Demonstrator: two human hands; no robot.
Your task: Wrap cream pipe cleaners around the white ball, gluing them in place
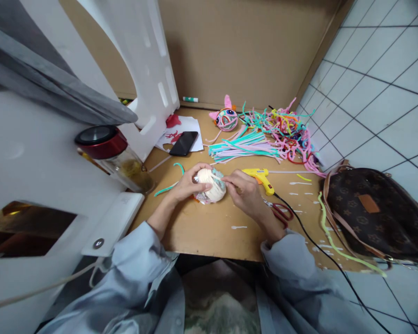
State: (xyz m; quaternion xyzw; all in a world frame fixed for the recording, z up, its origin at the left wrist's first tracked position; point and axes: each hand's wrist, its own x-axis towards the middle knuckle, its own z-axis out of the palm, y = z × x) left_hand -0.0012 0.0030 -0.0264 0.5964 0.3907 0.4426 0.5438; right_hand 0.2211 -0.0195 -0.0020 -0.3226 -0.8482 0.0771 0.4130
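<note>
My left hand curls round a cream, pipe-cleaner-wrapped ball resting on the wooden table. My right hand pinches a pale pipe-cleaner strand against the ball's right side. Both hands are closed. A yellow glue gun lies just right of my right hand, and red-handled scissors sit partly under my right wrist.
A heap of coloured pipe cleaners and a finished pink-eared ball lie at the back. A black phone rests on white paper. A red-lidded jar stands left; a brown handbag sits right. The glue gun's black cord runs off the front edge.
</note>
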